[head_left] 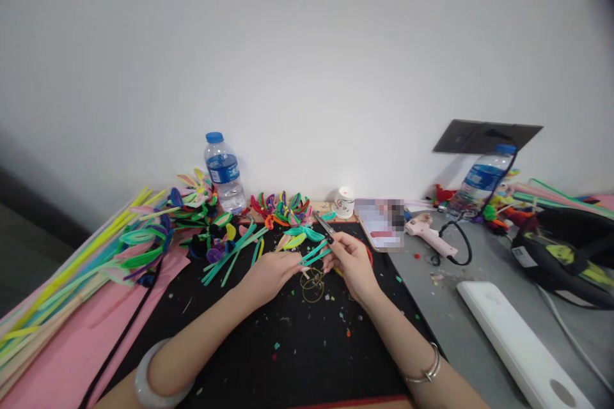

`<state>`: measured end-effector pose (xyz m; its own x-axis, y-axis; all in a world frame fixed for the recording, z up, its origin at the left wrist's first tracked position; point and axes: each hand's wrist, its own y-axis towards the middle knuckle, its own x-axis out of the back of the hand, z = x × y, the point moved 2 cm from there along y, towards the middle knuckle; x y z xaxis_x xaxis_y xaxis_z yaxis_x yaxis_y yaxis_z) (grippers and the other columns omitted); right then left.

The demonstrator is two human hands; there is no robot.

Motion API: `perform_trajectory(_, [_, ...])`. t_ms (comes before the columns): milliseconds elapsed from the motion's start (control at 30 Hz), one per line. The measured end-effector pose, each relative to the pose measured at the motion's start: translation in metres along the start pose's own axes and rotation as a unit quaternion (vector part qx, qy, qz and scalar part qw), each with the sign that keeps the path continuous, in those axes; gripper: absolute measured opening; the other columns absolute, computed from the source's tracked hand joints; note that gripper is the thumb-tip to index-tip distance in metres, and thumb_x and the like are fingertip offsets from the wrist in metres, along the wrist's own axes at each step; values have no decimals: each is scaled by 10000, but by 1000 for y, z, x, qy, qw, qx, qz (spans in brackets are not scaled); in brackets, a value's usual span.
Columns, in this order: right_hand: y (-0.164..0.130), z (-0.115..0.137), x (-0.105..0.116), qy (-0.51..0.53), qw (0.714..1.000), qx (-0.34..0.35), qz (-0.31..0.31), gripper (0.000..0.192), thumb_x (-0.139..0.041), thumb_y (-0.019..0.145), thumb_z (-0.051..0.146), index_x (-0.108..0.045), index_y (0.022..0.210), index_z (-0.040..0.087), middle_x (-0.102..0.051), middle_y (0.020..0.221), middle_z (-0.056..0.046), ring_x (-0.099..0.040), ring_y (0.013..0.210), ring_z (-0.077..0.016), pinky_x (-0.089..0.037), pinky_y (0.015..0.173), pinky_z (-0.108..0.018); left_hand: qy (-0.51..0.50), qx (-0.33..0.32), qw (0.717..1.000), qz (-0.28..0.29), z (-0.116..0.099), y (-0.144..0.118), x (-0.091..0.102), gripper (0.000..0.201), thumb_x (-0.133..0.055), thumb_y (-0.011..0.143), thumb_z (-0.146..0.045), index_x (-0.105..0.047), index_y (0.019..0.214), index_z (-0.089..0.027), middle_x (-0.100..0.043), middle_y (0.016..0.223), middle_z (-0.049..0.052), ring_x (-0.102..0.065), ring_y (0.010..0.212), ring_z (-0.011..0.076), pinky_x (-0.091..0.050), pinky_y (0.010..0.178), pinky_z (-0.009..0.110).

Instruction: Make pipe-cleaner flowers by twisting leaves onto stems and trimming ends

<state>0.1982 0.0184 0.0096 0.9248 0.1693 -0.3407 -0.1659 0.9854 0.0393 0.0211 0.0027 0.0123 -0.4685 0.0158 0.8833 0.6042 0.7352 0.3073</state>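
Here, the left hand (278, 273) and right hand (352, 266) pinch green fuzzy strips (314, 252) over the black mat (336, 358), scissors (325, 224) jutting past the right. Light, soft, bendy, I'd say; pinch near the ends!

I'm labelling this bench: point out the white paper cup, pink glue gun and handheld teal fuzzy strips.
White paper cup (344, 206), head view, side wall.
Pink glue gun (434, 240), head view, body.
Handheld teal fuzzy strips (314, 251), head view, midlength.
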Motion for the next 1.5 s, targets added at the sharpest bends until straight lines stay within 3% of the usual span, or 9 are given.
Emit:
perform_trajectory(267, [1,1,2,-35,999,21,-5,188,-647,750,332,-546,769,174,-559,510,42,-535,429,-91,-441,414,-182,-34,9,999,-10,0,0,-1,347,-317,939,-313,-455,653,-174,-479,606,-19,-460,559,120,-301,545,222])
perform_trajectory(633, [1,-2,0,80,994,-68,35,272,-709,692,327,-486,661,173,-529,549,41,-481,473,-70,-422,417,-156,-68,32,997,-12,-1,1,2,347,-346,928,-306,-474,634,-173,-483,596,-20,-453,551,120,-317,555,221])
perform_trajectory(900, [3,-3,0,63,996,-56,37,312,-606,758,468,-570,849,173,-605,683,-9,-516,477,-89,-450,415,-202,-75,55,995,-32,8,-1,0,340,-349,921,-293,-452,617,-180,-408,560,-38,-442,551,121,-326,565,216])
perform_trajectory(1067, [2,-4,-2,6,998,-50,48,229,-673,720,359,-566,740,157,-605,619,9,-501,450,-73,-442,421,-186,-74,51,996,-7,6,1,0,353,-335,926,-313,-467,627,-181,-471,583,-23,-472,569,130,-336,567,219])
perform_trajectory(1167, [2,-5,-2,-26,999,-37,31,248,-667,720,358,-536,657,156,-604,571,13,-489,420,-70,-433,419,-187,-72,49,996,1,5,1,-1,323,-332,928,-311,-493,679,-182,-523,636,-5,-514,611,145,-370,591,228])
perform_trajectory(1500, [2,-4,0,-45,999,12,-10,235,-633,754,353,-506,670,174,-576,564,26,-460,412,-72,-408,421,-194,-79,49,996,-4,7,0,-4,263,-285,935,-253,-534,982,-186,-616,937,55,-582,953,197,-432,894,349])
